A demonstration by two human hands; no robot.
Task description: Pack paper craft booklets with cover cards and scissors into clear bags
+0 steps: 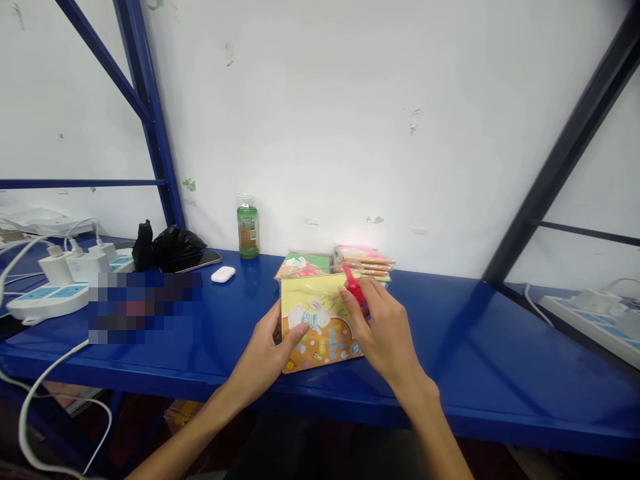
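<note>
My left hand (pixel 270 347) grips the lower left edge of a yellow-and-orange booklet (pixel 320 347) with a white rabbit on its cover, thumb on the front. The booklet is tilted up toward me above the table. In my right hand (pixel 385 327) is a small red tool (pixel 353 285) with a narrow tip; its kind is not clear, as my fingers cover part of it. The tool is over the booklet's upper right corner. Behind, a green rabbit-print booklet (pixel 313 262) lies beside a stack of similar items (pixel 367 261), partly hidden.
A green-labelled bottle (pixel 248 227) stands near the wall. To its left are a white earphone case (pixel 223 274), a phone (pixel 200 261), a black plastic bag (pixel 173 247) and a power strip (pixel 50 300) with chargers and cables. Blue metal posts frame the blue table (pixel 480 360).
</note>
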